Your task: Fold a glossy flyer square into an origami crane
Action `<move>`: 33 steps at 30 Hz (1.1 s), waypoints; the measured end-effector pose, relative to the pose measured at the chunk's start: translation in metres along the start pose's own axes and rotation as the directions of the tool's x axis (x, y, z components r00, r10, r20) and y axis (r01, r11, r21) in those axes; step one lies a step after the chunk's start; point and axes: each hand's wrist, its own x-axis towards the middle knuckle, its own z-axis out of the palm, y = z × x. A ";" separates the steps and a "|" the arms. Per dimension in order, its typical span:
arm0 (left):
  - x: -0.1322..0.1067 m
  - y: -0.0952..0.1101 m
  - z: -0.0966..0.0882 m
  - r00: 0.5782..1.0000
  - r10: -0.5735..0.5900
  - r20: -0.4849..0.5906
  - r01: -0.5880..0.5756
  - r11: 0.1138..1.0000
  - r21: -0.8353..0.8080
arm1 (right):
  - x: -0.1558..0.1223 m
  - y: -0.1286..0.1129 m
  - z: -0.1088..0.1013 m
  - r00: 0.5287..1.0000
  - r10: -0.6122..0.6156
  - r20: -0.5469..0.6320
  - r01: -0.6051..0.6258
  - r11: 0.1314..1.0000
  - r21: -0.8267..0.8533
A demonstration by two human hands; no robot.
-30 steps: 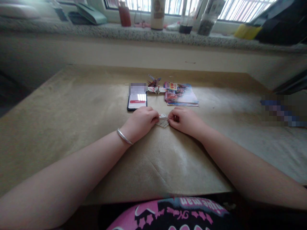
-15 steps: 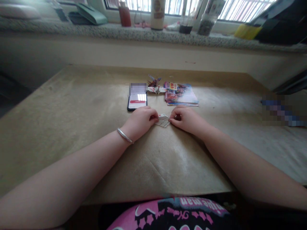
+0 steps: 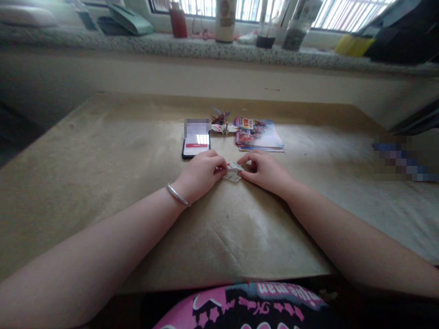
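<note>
Between my hands, low over the table, is a small folded piece of printed paper (image 3: pixel 233 172), whitish with dark marks and a touch of red. My left hand (image 3: pixel 205 170) pinches its left end between thumb and fingers. At its right edge, my right hand (image 3: pixel 262 170) holds the paper with thumb and forefinger, which are slightly apart around the fold. Just beyond my left hand lies a phone (image 3: pixel 196 145) with a lit screen. Past my right hand rests a stack of colourful printed sheets (image 3: pixel 262 136).
Small folded paper pieces (image 3: pixel 223 123) lie between the phone and the stack. The table (image 3: pixel 144 137) has a tan cover. Behind it, a speckled stone sill (image 3: pixel 192 49) carries a red bottle (image 3: pixel 178 20), a pale bottle (image 3: pixel 225 20) and jars. A blurred blue object (image 3: pixel 404 160) lies far right.
My right hand has shifted slightly left, and its thumb and forefinger have spread a little around the paper. The paper's upper flap shows more. My left hand has hardly moved.
</note>
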 end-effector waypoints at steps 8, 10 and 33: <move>0.001 0.004 0.001 0.998 -0.057 -0.023 0.055 0.996 -0.071 | 0.000 -0.001 0.001 0.996 0.061 0.063 -0.069 0.989 0.133; 0.001 0.004 0.000 1.000 -0.017 -0.002 0.016 0.999 -0.034 | 0.000 -0.003 -0.001 0.997 0.032 0.063 -0.039 0.994 0.106; -0.002 0.008 -0.007 0.991 0.101 0.090 -0.123 0.952 0.281 | -0.006 -0.028 -0.015 0.990 -0.019 0.140 0.094 0.832 -0.547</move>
